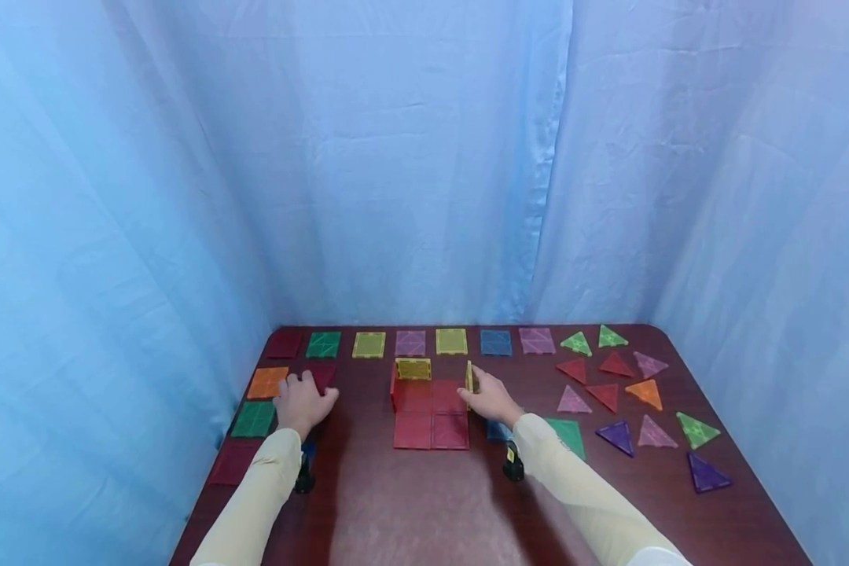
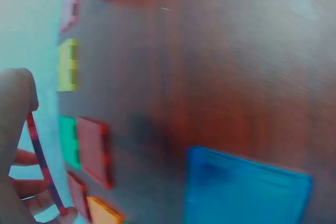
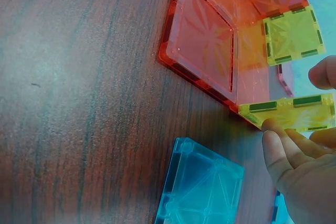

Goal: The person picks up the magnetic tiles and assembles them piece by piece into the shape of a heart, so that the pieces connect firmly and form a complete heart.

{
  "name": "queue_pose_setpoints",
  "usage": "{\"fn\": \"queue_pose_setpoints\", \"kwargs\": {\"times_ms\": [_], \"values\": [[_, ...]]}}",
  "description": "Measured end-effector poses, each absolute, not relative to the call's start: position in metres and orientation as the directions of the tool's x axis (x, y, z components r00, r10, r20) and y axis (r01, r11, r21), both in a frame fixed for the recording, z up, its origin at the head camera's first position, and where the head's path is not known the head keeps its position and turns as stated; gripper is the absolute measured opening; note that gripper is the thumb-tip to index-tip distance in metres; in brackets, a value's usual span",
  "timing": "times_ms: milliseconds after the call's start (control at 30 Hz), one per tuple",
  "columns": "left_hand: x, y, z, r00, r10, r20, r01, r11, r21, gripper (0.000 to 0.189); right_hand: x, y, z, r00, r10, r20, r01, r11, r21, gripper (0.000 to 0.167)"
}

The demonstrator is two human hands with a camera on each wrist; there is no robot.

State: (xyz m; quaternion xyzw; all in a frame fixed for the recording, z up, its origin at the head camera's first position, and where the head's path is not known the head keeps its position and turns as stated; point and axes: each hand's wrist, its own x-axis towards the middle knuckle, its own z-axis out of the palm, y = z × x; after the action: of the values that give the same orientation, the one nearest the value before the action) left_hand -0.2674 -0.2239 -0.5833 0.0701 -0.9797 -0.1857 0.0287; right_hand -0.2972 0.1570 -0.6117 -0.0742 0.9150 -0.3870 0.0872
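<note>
My left hand (image 1: 303,402) is above the tiles at the table's left side. In the left wrist view, its thumb and fingers grip a thin red square tile (image 2: 44,163), seen edge-on. My right hand (image 1: 493,398) is at the right side of a base of flat red square tiles (image 1: 413,431). Its fingers touch the outer face of an upright yellow square tile (image 3: 289,115), while the thumb appears apart from it on the inner side. Another yellow tile (image 1: 413,369) stands at the base's back edge, and a red tile (image 1: 394,393) stands along its left edge.
Square tiles in several colours, such as a purple one (image 1: 410,343), line the back edge. Green (image 1: 253,420) and orange tiles (image 1: 265,383) lie at left. A blue tile (image 3: 205,187) lies near my right wrist. Triangular tiles (image 1: 603,395) spread across the right. Blue curtains (image 1: 410,157) surround the table.
</note>
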Motion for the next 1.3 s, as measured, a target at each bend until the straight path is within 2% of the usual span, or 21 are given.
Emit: {"fn": "queue_pose_setpoints", "kwargs": {"times_ms": [167, 267, 367, 633, 867, 1033, 1300], "values": [[-0.291, -0.206, -0.55, -0.993, -0.121, -0.017, -0.11, 0.825, 0.554, 0.07, -0.295, 0.159, -0.61, -0.973, -0.198, -0.115, -0.054, 0.685, -0.727, 0.072], [-0.31, -0.187, -0.527, -0.999, -0.04, 0.021, -0.018, 0.778, 0.628, 0.052, -0.294, 0.161, -0.61, -0.974, -0.189, -0.124, -0.04, 0.684, -0.729, 0.072], [-0.329, -0.166, -0.504, -0.995, 0.071, 0.076, 0.103, 0.764, 0.637, 0.035, -0.293, 0.161, -0.611, -0.974, -0.19, -0.121, -0.045, 0.691, -0.721, 0.071], [-0.36, -0.1, -0.463, -0.945, 0.316, 0.087, 0.305, 0.75, 0.587, 0.029, -0.294, 0.159, -0.616, -0.971, -0.211, -0.11, -0.071, 0.698, -0.712, 0.071], [-0.369, -0.051, -0.475, -0.908, 0.414, 0.067, 0.388, 0.768, 0.509, 0.018, -0.294, 0.155, -0.611, -0.975, -0.205, -0.084, -0.079, 0.678, -0.731, 0.07], [-0.366, -0.033, -0.498, -0.89, 0.455, 0.011, 0.404, 0.778, 0.482, 0.025, -0.294, 0.155, -0.607, -0.974, -0.218, -0.057, -0.108, 0.673, -0.732, 0.068], [-0.361, -0.019, -0.53, -0.901, 0.433, 0.024, 0.395, 0.796, 0.459, 0.022, -0.294, 0.158, -0.612, -0.977, -0.206, -0.048, -0.103, 0.663, -0.742, 0.067]]}}
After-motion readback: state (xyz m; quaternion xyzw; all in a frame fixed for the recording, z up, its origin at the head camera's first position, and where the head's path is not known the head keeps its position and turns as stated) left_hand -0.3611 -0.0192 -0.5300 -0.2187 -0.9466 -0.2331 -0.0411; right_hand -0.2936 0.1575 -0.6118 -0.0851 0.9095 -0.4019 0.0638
